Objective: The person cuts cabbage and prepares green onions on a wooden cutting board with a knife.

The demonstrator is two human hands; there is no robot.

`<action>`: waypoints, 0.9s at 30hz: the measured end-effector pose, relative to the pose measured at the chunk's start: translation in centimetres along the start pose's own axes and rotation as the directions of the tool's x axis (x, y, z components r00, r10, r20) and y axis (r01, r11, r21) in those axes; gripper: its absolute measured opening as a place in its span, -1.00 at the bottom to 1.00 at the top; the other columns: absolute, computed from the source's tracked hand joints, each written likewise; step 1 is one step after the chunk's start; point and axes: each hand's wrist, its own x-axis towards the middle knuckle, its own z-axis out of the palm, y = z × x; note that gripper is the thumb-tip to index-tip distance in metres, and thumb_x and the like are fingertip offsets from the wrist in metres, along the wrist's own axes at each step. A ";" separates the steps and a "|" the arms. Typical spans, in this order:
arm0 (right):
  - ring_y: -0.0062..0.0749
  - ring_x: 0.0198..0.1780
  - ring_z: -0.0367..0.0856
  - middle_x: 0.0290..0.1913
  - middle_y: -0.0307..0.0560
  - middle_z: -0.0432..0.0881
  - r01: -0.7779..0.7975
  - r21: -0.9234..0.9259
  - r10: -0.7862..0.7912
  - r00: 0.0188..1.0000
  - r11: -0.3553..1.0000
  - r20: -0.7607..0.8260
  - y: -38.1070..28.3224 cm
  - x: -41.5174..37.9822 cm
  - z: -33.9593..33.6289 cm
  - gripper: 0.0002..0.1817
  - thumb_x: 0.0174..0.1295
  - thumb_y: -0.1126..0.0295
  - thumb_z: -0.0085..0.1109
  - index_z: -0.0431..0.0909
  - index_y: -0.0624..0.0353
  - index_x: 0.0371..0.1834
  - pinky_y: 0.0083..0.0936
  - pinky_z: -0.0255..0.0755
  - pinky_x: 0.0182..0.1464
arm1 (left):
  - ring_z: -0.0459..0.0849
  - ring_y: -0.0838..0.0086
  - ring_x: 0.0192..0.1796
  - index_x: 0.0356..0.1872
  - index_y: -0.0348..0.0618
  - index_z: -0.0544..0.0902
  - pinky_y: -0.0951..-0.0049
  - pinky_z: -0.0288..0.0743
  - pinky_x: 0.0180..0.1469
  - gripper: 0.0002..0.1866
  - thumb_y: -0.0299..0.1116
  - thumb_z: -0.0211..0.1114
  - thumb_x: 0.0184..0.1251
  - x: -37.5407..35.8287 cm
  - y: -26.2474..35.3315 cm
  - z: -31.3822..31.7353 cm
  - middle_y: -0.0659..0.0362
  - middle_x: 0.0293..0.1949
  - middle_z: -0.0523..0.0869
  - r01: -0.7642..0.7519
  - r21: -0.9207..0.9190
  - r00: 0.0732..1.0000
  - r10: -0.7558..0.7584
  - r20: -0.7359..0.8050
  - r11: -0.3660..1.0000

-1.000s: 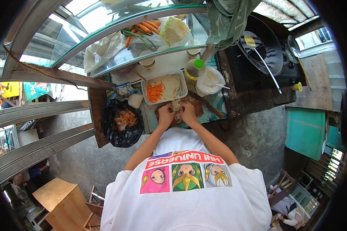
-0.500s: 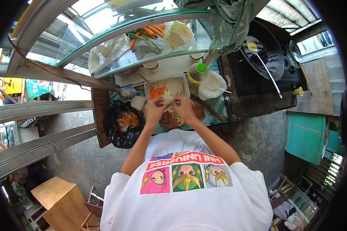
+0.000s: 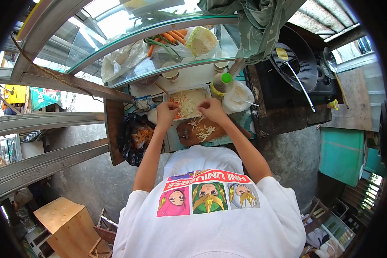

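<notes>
Shredded pale cabbage (image 3: pixel 192 102) lies over orange carrot shreds in a white rectangular tray (image 3: pixel 210 92). At the tray's left front corner, my left hand (image 3: pixel 167 113) has loosely curled fingers, with thumb and fingertips slightly apart. My right hand (image 3: pixel 213 112) is over the front right edge, its fingers bent and parted, holding nothing visible. Below the hands, a brown wooden cutting board (image 3: pixel 189 135) carries loose cabbage shreds (image 3: pixel 205 132). A knife handle (image 3: pixel 244 130) shows at the board's right, partly hidden by my right forearm.
A black plastic bag (image 3: pixel 129 152) of orange peelings stands left. A green-capped bottle (image 3: pixel 221 86) and a white tub (image 3: pixel 238 98) with a spoon stand right of the tray. Behind is a glass case with carrots (image 3: pixel 172 38) and cut cabbage (image 3: pixel 201 41). A wok (image 3: pixel 294 64) sits far right.
The clump of shredded cabbage between my hands has dropped into the tray, covering much of the carrot. My hands have moved apart, left and right, uncovering more of the board.
</notes>
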 end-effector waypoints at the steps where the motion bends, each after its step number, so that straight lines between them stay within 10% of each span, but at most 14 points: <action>1: -0.37 -0.50 0.64 -0.52 0.01 0.67 -0.087 -0.101 0.092 0.995 0.991 0.046 0.4 -0.7 -1.1 -0.85 -0.09 0.44 0.27 0.67 0.30 -0.45 -0.47 0.50 -0.37 | 0.69 0.40 -0.48 -0.37 -0.31 0.69 0.45 0.52 -0.36 -0.79 -0.36 0.41 0.06 -0.4 0.2 -0.2 0.06 -0.53 0.69 -0.003 -0.042 1.000 0.003 -0.014 0.999; 5: -0.37 -0.54 0.64 -0.60 -0.02 0.65 -0.305 -0.216 0.331 0.939 0.928 0.098 4.8 -4.1 -3.7 -0.86 -0.17 0.44 0.27 0.67 0.27 -0.53 -0.46 0.51 -0.39 | 0.68 0.45 -0.48 -0.36 -0.30 0.68 0.48 0.53 -0.35 -0.75 -0.31 0.44 0.05 -3.0 0.8 0.4 0.09 -0.53 0.70 -0.142 -0.130 0.982 0.123 -0.143 0.981; 8: -0.48 -0.48 0.64 -0.54 -0.09 0.66 -0.333 -0.382 0.375 0.926 0.862 0.039 6.3 -6.6 -3.2 -0.84 -0.11 0.57 0.28 0.67 0.33 -0.40 -0.55 0.53 -0.40 | 0.69 0.50 -0.41 -0.37 -0.31 0.65 0.51 0.53 -0.32 -0.70 -0.29 0.49 -0.01 -5.9 -0.5 1.5 0.13 -0.50 0.70 -0.123 -0.080 0.991 0.127 0.041 0.989; 10: -0.43 -0.41 0.67 -0.46 -0.04 0.69 -0.294 -0.285 0.265 0.955 0.912 -0.134 9.0 -7.1 -1.4 -0.80 -0.11 0.57 0.29 0.67 0.34 -0.34 -0.51 0.56 -0.31 | 0.68 0.50 -0.39 -0.33 -0.31 0.64 0.50 0.54 -0.30 -0.68 -0.30 0.49 -0.01 -7.2 -2.3 2.7 0.10 -0.42 0.71 -0.055 -0.007 0.945 0.054 0.323 0.998; 14: -0.22 -0.35 0.70 -0.39 0.12 0.68 -0.131 0.029 0.133 0.989 0.991 -0.063 10.7 -7.1 0.8 -0.79 -0.07 0.55 0.20 0.67 0.32 -0.31 -0.48 0.54 -0.23 | 0.67 0.46 -0.42 -0.24 -0.31 0.62 0.46 0.54 -0.31 -0.66 -0.31 0.46 0.02 -8.2 -5.9 6.2 0.07 -0.33 0.70 0.010 -0.032 0.936 0.002 0.352 0.999; 20: -0.31 -0.34 0.67 -0.30 0.06 0.67 -0.050 -0.333 -0.111 0.887 0.941 -0.448 9.9 -5.8 -0.2 -0.75 0.01 0.62 0.15 0.60 0.34 -0.18 -0.49 0.53 -0.23 | 0.61 0.27 -0.27 -0.04 -0.29 0.54 0.39 0.52 -0.18 -0.59 -0.38 0.37 0.07 -8.4 -5.3 7.9 -0.02 -0.18 0.57 -0.163 -0.078 0.985 0.167 0.040 0.983; 27: -0.25 -0.32 0.67 -0.28 0.06 0.65 -0.150 -0.268 -0.006 0.864 0.952 -0.503 10.2 -4.9 2.1 -0.77 0.01 0.60 0.16 0.60 0.34 -0.21 -0.44 0.53 -0.24 | 0.43 0.04 0.06 0.06 -0.32 0.46 0.20 0.37 0.11 -0.54 -0.38 0.31 0.13 -8.0 -5.6 10.0 -0.08 0.02 0.41 -0.255 0.101 0.961 0.264 -0.084 0.962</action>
